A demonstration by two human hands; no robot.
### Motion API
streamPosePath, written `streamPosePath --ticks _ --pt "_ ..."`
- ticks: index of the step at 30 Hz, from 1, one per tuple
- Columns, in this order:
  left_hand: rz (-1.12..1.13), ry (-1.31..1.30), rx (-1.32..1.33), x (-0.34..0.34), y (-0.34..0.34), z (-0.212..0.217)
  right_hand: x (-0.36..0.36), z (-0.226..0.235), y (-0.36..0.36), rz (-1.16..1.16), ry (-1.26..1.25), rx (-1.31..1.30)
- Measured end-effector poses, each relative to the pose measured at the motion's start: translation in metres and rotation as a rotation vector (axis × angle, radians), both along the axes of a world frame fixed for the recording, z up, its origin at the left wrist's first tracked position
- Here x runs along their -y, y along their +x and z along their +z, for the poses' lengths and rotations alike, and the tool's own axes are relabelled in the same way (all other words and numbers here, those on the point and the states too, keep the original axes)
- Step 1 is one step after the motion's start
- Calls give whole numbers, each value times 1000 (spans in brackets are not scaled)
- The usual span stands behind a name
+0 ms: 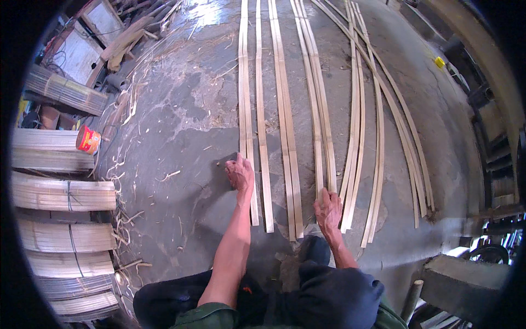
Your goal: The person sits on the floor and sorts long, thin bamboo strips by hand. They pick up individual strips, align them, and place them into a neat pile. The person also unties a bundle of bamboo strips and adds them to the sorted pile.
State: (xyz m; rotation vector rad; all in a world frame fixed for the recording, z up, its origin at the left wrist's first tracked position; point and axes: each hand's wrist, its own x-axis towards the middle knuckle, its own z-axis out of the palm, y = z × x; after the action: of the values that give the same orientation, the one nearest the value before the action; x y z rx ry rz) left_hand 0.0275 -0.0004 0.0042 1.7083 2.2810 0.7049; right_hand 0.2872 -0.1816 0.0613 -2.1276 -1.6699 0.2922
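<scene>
Long, thin bamboo strips (282, 109) lie lengthwise on the concrete floor, in small groups running away from me. My left hand (239, 172) is closed at the leftmost pair of strips (245, 109), its curled fingers around the edge of one. To the right, my right hand (329, 211) grips the near ends of another pair of strips (320, 120); those ends are hidden under the fingers. Between my hands lie a single strip (263, 153) and a joined-looking pair. Farther right, more strips (402, 120) cross one another at their far parts.
Tied bundles of strips (60, 194) are stacked along the left, with a red-orange tub (87, 140) on them. Shavings (123, 219) litter the floor beside the stack. At the lower right stands a concrete block (466, 277). A small yellow object (439, 62) lies at the far right.
</scene>
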Motion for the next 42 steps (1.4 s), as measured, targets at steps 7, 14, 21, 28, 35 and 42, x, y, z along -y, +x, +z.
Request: streamPosePath --ticks 7,14,21,28,35,42 --pt "-89 285 -24 26 54 20 -8 33 -4 -261 -68 -463" --pt "-504 244 -148 75 103 5 -4 32 -40 -162 114 -499" --pt "-696 -78 -168 83 111 23 5 -13 -61 -205 -59 -743" --pt "-681 1 -172 77 103 9 2 -2 -77 -113 180 -678" --pt "-367 77 827 39 101 22 -5 3 -89 8 312 -750" --pt "-175 -198 1429 27 96 66 -13 -6 -120 -53 56 -1010"
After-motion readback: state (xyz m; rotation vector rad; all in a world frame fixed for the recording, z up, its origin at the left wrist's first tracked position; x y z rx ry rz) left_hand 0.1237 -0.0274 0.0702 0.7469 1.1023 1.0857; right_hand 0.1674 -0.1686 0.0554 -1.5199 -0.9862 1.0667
